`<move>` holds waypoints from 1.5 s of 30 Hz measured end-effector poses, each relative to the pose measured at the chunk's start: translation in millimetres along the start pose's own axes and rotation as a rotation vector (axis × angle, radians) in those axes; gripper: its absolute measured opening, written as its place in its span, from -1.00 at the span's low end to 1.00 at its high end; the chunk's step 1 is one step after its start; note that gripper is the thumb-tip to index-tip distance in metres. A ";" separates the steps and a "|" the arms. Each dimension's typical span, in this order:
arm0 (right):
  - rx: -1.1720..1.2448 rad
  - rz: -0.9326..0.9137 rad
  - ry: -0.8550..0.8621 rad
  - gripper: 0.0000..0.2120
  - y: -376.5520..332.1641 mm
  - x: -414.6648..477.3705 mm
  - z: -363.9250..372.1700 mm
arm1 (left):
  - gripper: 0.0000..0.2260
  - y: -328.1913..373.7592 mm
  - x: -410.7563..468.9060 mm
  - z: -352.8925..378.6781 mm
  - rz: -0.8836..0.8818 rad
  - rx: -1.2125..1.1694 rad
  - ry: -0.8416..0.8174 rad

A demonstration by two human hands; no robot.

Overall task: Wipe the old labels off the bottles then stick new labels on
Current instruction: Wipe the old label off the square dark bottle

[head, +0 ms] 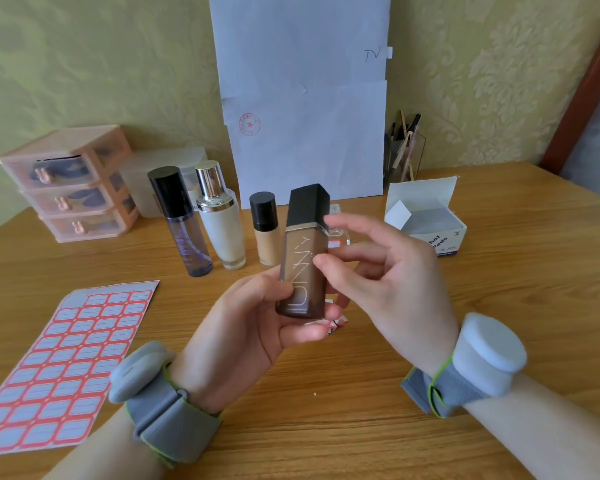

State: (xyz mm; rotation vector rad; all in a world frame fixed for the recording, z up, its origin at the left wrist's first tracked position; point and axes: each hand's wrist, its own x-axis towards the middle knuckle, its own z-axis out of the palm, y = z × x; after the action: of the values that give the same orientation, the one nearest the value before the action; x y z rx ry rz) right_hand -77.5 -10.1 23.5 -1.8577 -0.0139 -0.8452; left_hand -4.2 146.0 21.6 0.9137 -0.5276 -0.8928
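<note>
Head view: left fingers [309, 332] curl round the base of the brown bottle [302, 271], which the left hand [253, 327] holds upright above the table [326, 410], centre. Right thumb [321, 263] touches the bottle's right edge and the other right hand [388, 282] fingers are loosely spread; pinch or not, can't tell. Label sheet [66, 358] lies near left. Three bottles [222, 223] stand far, behind the held one. Pads box [426, 216] far right.

Olive damask-patterned wallpaper [499, 81] behind a light wooden table [326, 410], brown door frame [582, 91] at right.
</note>
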 end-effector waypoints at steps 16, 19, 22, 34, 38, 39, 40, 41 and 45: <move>0.024 0.048 -0.047 -0.60 1.5 0.9 -0.1 | -0.66 -1.4 0.6 -3.7 0.035 0.143 0.055; 0.006 0.058 -0.054 -0.53 3.2 0.4 -0.3 | -0.67 -3.2 0.1 -3.4 0.058 0.203 0.070; -0.046 0.034 -0.040 -0.56 5.0 1.9 -1.2 | -0.68 -3.7 0.1 -2.5 0.061 0.216 0.075; -0.112 0.021 -0.049 -0.56 9.2 5.1 -3.3 | -0.68 -3.8 0.2 -0.3 0.101 0.291 0.119; -0.078 0.006 -0.070 -0.64 10.2 6.1 -5.3 | -0.68 -3.8 0.5 -0.2 0.106 0.287 0.123; -0.056 0.010 -0.082 -0.62 9.0 5.7 -4.6 | -0.68 -3.5 0.5 -0.8 0.106 0.282 0.120; -0.042 0.017 -0.089 -0.60 8.0 5.5 -3.5 | -0.68 -2.9 0.2 -1.4 0.105 0.277 0.114; -0.041 0.020 -0.091 -0.58 7.5 5.1 -2.8 | -0.68 -2.5 0.2 -1.9 0.102 0.271 0.110; -0.043 0.005 -0.044 -0.64 9.9 5.8 -4.6 | -0.67 -2.6 0.4 -1.6 0.076 0.237 0.084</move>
State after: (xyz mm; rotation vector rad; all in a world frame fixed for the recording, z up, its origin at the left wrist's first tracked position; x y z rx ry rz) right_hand -71.9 -20.4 19.7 -1.9158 -0.0187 -0.8065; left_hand -3.9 145.6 18.6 1.1333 -0.5998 -0.7301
